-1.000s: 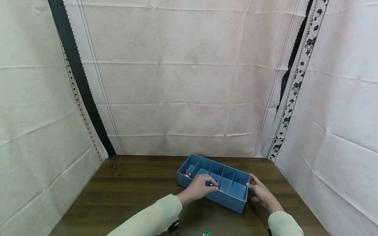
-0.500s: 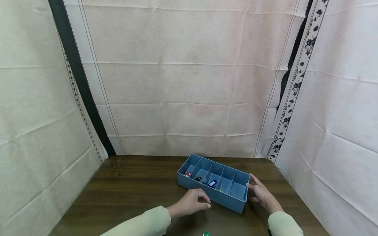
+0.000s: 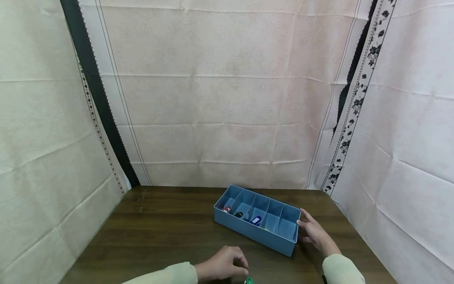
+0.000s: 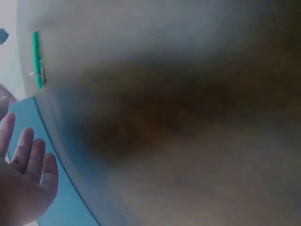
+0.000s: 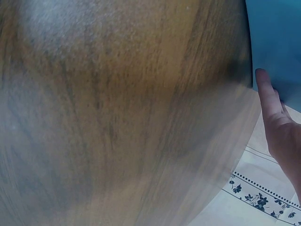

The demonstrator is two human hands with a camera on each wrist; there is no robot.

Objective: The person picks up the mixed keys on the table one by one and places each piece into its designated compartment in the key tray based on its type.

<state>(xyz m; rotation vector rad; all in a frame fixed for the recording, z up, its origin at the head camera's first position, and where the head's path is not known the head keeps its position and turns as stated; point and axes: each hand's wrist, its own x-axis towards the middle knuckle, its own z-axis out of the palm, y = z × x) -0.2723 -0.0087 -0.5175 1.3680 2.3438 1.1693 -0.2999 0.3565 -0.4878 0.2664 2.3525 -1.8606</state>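
Note:
My left hand is low over the table's near part with loosely bent fingers and nothing between them. Just beyond its fingertips, partly cut off by the head view's lower edge, is a green thing; the left wrist view shows it as a slim green stick with a small pale part at its side. A blue divided box stands farther back at an angle. Against its right end rests my right hand, its fingers extended along the wall in the right wrist view.
Inside the box lie a red-and-white piece, a black piece and a blue piece with a white label. Brown wood tabletop surrounds it. Pale cloth hangs behind and at both sides.
My left hand has drawn back from over the box towards the green thing at the near edge. The blue piece now lies in a compartment, out of that hand. My right hand stays put.

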